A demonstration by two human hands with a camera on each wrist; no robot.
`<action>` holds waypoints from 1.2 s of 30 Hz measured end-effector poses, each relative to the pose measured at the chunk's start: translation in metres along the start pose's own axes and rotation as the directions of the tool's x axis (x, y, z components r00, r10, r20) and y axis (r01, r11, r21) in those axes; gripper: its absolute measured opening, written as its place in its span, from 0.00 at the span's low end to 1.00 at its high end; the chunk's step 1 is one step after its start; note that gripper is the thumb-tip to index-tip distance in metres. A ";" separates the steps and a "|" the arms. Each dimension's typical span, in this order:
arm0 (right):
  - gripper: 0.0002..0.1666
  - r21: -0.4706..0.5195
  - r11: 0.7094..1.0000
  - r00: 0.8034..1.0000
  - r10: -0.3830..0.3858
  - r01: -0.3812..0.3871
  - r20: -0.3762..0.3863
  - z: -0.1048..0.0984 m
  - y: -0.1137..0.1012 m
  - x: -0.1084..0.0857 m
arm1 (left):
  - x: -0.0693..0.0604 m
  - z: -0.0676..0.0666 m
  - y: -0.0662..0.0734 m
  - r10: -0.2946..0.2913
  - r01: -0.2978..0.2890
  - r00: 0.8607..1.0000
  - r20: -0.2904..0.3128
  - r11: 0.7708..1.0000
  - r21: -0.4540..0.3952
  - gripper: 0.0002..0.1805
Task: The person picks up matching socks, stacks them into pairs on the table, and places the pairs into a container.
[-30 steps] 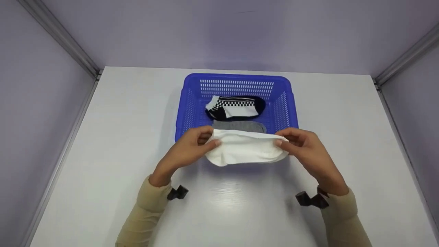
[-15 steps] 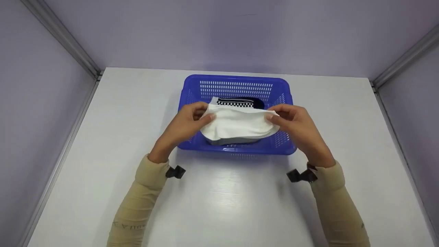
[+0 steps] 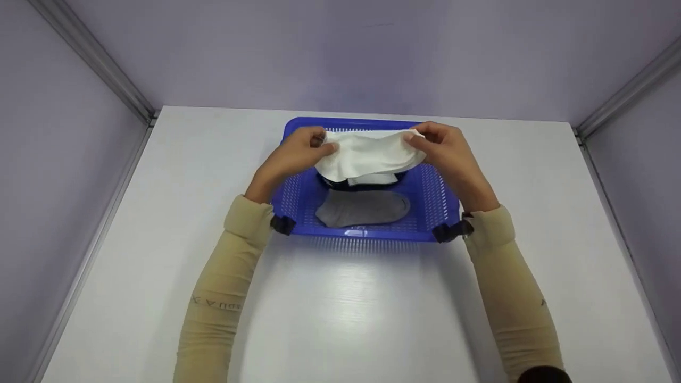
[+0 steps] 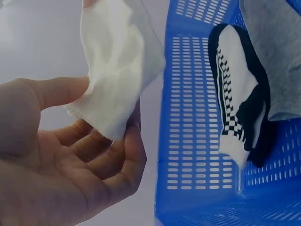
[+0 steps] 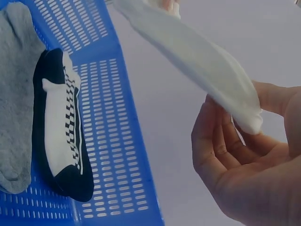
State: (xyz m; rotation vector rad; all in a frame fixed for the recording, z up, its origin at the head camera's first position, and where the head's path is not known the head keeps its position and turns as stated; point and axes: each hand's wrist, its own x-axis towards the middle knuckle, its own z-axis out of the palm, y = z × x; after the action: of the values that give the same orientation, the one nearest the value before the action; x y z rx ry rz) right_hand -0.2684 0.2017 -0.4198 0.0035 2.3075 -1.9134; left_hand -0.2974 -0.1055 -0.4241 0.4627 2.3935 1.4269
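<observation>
A white sock point(image 3: 370, 154) is stretched between both hands above the far part of a blue basket point(image 3: 367, 234). My left hand point(image 3: 300, 151) pinches its left end between thumb and fingers, also plain in the left wrist view. At the other end my right hand point(image 3: 444, 146) pinches the sock likewise. Inside the basket lies a grey sock point(image 3: 364, 207) near the front wall. Behind it is a black-and-white checkered sock point(image 4: 233, 89), mostly covered by the white one in the head view but plainly seen from both wrists.
The basket stands on a white table point(image 3: 340, 308), close to the back wall point(image 3: 372, 64). Side panels with metal rails point(image 3: 96, 58) border the table left and right. Both forearms pass over the basket's front corners.
Both hands have carried the white sock away from me, from in front of the basket to over its far part. The grey sock is now uncovered, and the checkered one is mostly hidden.
</observation>
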 end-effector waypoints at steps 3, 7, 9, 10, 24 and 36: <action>0.15 -0.010 0.998 0.998 0.059 -0.059 -0.013 0.000 0.005 0.014 | 0.016 0.002 -0.002 -0.031 0.031 0.999 -0.015 0.999 0.012 0.19; 0.14 -0.043 0.991 0.992 0.124 -0.125 -0.035 0.002 0.010 0.029 | 0.031 0.005 -0.008 -0.047 0.048 0.998 -0.041 0.998 0.036 0.20; 0.14 -0.086 0.984 0.988 0.151 -0.154 -0.038 0.004 0.012 0.035 | 0.038 0.006 -0.013 -0.036 0.039 0.998 -0.050 0.998 0.058 0.22; 0.14 -0.116 0.979 0.986 0.163 -0.166 -0.035 0.005 0.013 0.037 | 0.040 0.007 -0.015 -0.031 0.034 0.998 -0.047 0.997 0.068 0.23; 0.19 -0.737 0.673 0.881 0.383 -0.060 0.278 0.030 0.035 0.048 | 0.050 0.013 -0.028 -0.418 0.260 0.802 0.427 0.887 0.381 0.18; 0.18 -0.881 0.469 0.797 0.554 -0.058 0.242 0.042 0.025 0.031 | 0.053 0.028 -0.026 -0.633 0.355 0.653 0.416 0.741 0.570 0.11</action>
State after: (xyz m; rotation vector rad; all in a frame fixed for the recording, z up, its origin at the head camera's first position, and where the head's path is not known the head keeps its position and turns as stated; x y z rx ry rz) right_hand -0.2926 0.1629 -0.4553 -0.1381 2.3389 -0.3544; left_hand -0.3362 -0.0725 -0.4657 0.2342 2.0463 0.3781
